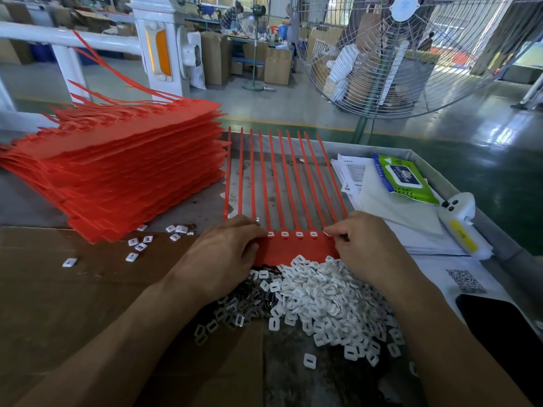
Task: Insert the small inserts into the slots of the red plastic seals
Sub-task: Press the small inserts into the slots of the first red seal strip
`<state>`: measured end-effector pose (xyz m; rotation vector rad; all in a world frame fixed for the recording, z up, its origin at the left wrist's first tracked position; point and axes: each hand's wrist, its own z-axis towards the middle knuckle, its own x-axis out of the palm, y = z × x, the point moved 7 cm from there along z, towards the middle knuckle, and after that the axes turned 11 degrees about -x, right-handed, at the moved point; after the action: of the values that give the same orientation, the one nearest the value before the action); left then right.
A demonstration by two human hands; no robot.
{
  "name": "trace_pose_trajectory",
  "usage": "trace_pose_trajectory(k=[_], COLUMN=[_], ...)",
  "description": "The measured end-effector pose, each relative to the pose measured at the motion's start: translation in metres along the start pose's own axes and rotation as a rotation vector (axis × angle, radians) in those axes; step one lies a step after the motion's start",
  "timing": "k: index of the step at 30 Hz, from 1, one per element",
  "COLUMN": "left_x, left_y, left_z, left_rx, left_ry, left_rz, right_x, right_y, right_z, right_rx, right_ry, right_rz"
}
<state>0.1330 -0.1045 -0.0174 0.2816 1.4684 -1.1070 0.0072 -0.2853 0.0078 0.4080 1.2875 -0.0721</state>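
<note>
A red strip of joined seals (296, 248) lies flat in front of me, its long tails (282, 177) fanning away. Several white inserts (299, 234) sit in the slots along its top edge. My left hand (226, 254) presses on the strip's left end, fingers curled over the slots there. My right hand (367, 242) pinches a white insert (327, 232) at the rightmost slot. A heap of loose white inserts (326, 301) lies just below the strip, with darker metal clips (255, 298) on its left side.
A tall stack of red seal strips (123, 165) fills the left. Stray inserts (141, 245) dot the cardboard (58, 289). To the right lie papers (388, 207), a wet-wipe pack (405, 179), a white handheld scanner (461, 224) and a dark phone (505, 333). A big floor fan (411, 54) stands beyond.
</note>
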Motion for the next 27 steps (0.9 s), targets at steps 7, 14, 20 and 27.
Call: trace_pose_trajectory(k=[7, 14, 20, 27], left_x=[0.001, 0.001, 0.000, 0.003], left_y=[0.000, -0.001, 0.000, 0.004], left_z=[0.001, 0.000, 0.000, 0.001], left_rx=[0.002, 0.006, 0.010, 0.004], left_ry=[-0.006, -0.004, -0.004, -0.001], left_rz=[0.008, -0.003, -0.009, -0.007], right_x=[0.006, 0.002, -0.001, -0.004], right_y=[0.012, 0.015, 0.002, -0.012], right_z=[-0.003, -0.001, 0.002, -0.009], right_rx=[0.023, 0.098, 0.073, 0.030], right_ry=[0.152, 0.140, 0.215, 0.013], right_rz=[-0.222, -0.205, 0.021, 0.151])
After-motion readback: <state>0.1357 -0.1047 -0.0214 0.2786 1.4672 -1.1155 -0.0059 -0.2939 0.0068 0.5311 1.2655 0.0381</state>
